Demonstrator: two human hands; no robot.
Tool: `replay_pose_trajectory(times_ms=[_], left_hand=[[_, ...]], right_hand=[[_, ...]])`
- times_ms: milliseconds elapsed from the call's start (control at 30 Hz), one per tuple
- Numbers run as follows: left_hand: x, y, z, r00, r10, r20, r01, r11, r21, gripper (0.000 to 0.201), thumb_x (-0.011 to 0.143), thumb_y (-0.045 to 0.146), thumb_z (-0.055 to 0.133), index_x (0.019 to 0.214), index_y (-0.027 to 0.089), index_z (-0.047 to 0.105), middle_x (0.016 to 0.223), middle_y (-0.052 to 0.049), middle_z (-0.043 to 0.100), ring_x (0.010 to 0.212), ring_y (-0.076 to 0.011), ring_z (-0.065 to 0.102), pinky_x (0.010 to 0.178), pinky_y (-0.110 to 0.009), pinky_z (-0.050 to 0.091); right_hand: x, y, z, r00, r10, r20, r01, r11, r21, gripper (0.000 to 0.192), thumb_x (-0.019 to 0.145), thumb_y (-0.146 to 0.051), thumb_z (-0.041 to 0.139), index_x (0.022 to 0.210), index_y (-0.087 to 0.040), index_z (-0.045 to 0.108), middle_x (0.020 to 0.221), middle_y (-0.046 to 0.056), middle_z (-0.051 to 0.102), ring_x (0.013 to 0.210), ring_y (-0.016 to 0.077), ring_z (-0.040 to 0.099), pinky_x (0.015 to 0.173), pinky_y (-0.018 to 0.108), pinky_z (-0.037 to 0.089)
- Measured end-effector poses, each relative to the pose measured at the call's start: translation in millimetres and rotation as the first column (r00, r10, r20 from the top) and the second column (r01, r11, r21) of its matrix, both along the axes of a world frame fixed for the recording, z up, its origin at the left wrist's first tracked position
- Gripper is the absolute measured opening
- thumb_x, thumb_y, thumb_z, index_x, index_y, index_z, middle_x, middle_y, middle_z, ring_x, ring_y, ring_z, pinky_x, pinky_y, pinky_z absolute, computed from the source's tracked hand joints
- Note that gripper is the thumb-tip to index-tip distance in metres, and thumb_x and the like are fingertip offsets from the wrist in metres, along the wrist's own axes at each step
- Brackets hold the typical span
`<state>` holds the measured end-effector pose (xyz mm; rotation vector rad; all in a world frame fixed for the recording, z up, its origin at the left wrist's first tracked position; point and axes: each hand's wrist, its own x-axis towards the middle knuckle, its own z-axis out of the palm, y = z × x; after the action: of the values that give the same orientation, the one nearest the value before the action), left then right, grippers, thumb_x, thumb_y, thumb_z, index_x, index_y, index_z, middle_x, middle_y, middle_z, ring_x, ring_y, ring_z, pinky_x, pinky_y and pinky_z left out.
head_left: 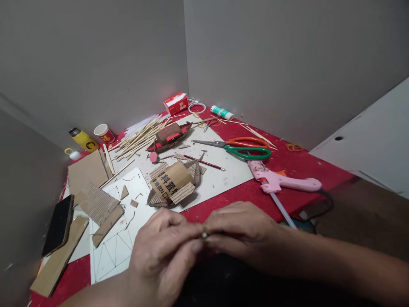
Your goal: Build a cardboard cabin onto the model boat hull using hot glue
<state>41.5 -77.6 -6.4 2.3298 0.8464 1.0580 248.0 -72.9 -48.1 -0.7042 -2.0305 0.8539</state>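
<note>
A small, pale, roundish object point(203, 234), too small and too blurred to identify, is pinched between the fingertips of both hands at the near edge of the red-covered worktop point(287, 160). The left hand point(161, 251) is closed on it from the left with thumb and forefinger; the right hand point(238, 230) is closed on it from the right, fingers curled, knuckles uppermost. Both forearms are brought in low from the near side, and the hands meet at the midline above a dark surface.

The step in hand is judged to be fine fingertip work on the small piece, such as rolling, pressing or fitting. The next move is judged to call for a steady two-handed pinch and light pressure, since the piece could easily be dropped among the scraps.

Just beyond the hands a folded brown corrugated-cardboard model point(174, 183) printed with dark characters is seen on a white sheet point(223, 170). Well apart from the hands are shown orange-and-green-handled scissors point(243, 147), a pink glue gun point(281, 181), a bundle of thin bamboo sticks point(140, 136) and a black phone point(59, 224).
</note>
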Motion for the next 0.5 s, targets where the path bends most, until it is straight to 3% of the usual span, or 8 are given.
replay_pose_trajectory(times_ms=[100,167,233,333,400,500], left_hand=[[-23.9,7.1,-10.8,0.97,0.242,0.027,-0.242,0.97,-0.023,0.031,0.086,0.013,0.061,0.115,0.022,0.064,0.094,-0.004,0.067,0.084,-0.014,0.064,0.073,-0.025,0.053],[-43.3,14.8,-20.4,0.878,0.478,-0.023,-0.475,0.867,-0.148,0.026,0.086,0.023,0.064,0.112,0.023,0.063,0.093,-0.003,0.066,0.076,-0.0136,0.065,0.068,-0.026,0.051],[-57.0,23.4,-30.2,0.816,0.566,-0.12,-0.567,0.741,-0.358,0.03,0.087,0.037,0.063,0.113,0.021,0.059,0.096,-0.004,0.066,0.067,-0.0129,0.065,0.061,-0.026,0.05],[-60.3,35.3,-41.4,0.825,0.545,-0.151,-0.512,0.606,-0.609,0.045,0.086,0.049,0.06,0.118,0.019,0.054,0.107,-0.008,0.064,0.061,-0.0118,0.063,0.06,-0.028,0.05],[-54.5,41.4,-45.1,0.831,0.547,-0.103,-0.455,0.561,-0.692,0.05,0.084,0.051,0.062,0.12,0.017,0.052,0.102,-0.008,0.066,0.061,-0.0122,0.063,0.062,-0.029,0.05],[-45.8,48.4,-45.5,0.824,0.566,-0.027,-0.385,0.526,-0.758,0.051,0.082,0.048,0.066,0.119,0.016,0.053,0.085,-0.004,0.067,0.062,-0.0126,0.061,0.062,-0.026,0.049]], right_hand=[[18.0,9.2,4.7,0.984,-0.177,-0.016,0.169,0.96,-0.224,0.02,0.091,-0.032,0.06,0.083,-0.017,0.071,0.071,0.004,0.071,0.06,0.0116,0.062,0.056,0.022,0.048],[32.0,23.3,11.8,0.949,-0.314,-0.014,0.295,0.906,-0.305,0.022,0.086,-0.038,0.064,0.082,-0.019,0.072,0.077,0.004,0.072,0.063,0.013,0.063,0.058,0.023,0.049],[42.4,43.7,17.1,0.928,-0.374,-0.01,0.358,0.895,-0.267,0.022,0.083,-0.041,0.067,0.083,-0.021,0.074,0.092,0.005,0.073,0.075,0.0154,0.065,0.065,0.026,0.051],[46.9,80.5,15.9,0.917,-0.399,0.013,0.389,0.887,-0.247,0.02,0.079,-0.041,0.069,0.083,-0.021,0.074,0.101,0.005,0.072,0.083,0.017,0.064,0.069,0.028,0.05],[44.0,103.4,9.8,0.916,-0.398,0.049,0.389,0.853,-0.349,0.021,0.077,-0.041,0.071,0.081,-0.02,0.073,0.085,0.004,0.071,0.07,0.0144,0.061,0.058,0.026,0.047],[37.1,125.4,-0.7,0.952,-0.301,0.059,0.289,0.814,-0.504,0.019,0.075,-0.037,0.072,0.074,-0.018,0.07,0.06,0.0,0.061,0.05,0.0086,0.049,0.044,0.022,0.037]])
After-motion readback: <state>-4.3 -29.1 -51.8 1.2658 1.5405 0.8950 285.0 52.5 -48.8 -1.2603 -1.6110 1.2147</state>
